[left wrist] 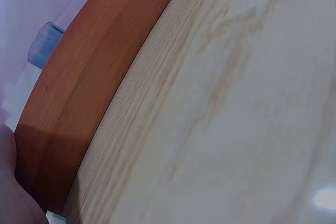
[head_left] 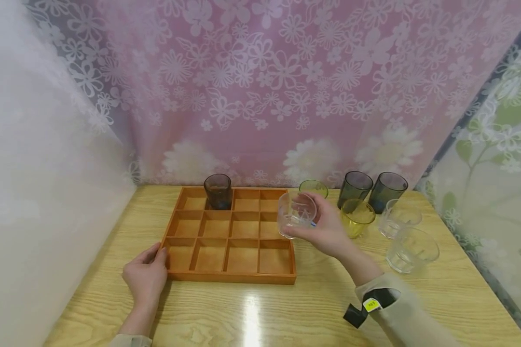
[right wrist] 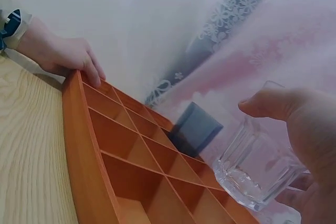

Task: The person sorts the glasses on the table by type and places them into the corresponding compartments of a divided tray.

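A: What are the hands doing?

B: The right hand [head_left: 325, 233] holds a clear glass [head_left: 293, 219] between thumb and fingers, clamped on its side. The left hand [head_left: 145, 274] grips a wooden tray [head_left: 230, 278] at its near left corner, fingers curled on the edge.

A: Where exactly is the clear glass?

B: In the head view it appears over the tray's right edge, in front of the back and middle compartments there. I cannot tell whether it touches the wood. Its base tilts a little in the right wrist view.

A: And the tray?

B: It lies flat on a pale wood-grain table [head_left: 199, 313], divided into twelve compartments — three rows of four. One smoky glass [head_left: 218, 193] stands upright in the back row, second from the left.

A: Anything beside it?

B: To the right, a green glass [head_left: 314, 186] (partly hidden by the right hand) stands near the back. Further right are two dark tumblers [head_left: 355, 188], a yellow glass [head_left: 358, 224] just in front of them, and two clear cups [head_left: 412, 255] nearer the table's right side. Behind everything hangs a pink curtain [head_left: 260, 96] with white flowers.
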`<state>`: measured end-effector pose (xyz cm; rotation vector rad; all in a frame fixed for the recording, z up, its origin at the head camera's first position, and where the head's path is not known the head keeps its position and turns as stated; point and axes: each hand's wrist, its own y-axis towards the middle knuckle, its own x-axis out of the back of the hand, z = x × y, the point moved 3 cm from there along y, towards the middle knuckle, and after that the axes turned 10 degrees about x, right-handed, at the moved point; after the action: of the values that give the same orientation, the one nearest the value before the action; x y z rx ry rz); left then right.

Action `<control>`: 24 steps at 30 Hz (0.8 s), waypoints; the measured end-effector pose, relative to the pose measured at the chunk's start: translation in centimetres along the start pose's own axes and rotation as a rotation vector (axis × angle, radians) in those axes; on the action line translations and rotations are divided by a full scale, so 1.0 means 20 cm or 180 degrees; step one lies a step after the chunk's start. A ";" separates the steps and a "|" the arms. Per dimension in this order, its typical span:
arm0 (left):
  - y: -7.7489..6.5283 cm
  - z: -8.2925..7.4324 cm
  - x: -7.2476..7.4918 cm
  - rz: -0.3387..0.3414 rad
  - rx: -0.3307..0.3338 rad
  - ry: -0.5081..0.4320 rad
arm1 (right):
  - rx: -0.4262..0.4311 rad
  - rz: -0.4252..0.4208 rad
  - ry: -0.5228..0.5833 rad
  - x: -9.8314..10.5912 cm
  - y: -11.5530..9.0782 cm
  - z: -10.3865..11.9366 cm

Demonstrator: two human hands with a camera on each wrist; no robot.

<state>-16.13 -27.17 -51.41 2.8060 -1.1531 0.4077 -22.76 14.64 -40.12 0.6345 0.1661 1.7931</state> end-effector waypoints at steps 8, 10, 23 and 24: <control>0.01 0.00 0.00 0.0019 -0.0005 -0.0076 | 0.0025 0.0120 0.0011 -0.16 0.12 -0.03; 0.01 0.00 0.00 0.0013 -0.0011 -0.0072 | 0.0007 0.0124 0.0024 -0.20 0.15 -0.04; 0.00 -0.01 0.01 -0.0053 -0.0107 -0.0113 | 0.0048 0.0150 0.0043 -0.46 0.28 -0.06; 0.00 -0.01 0.01 -0.0057 -0.0105 -0.0104 | 0.0046 0.0159 0.0069 -0.48 0.29 -0.06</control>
<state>-16.10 -27.29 -51.25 2.8028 -1.1292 0.3393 -26.51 4.17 -41.93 0.6345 0.1796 1.8488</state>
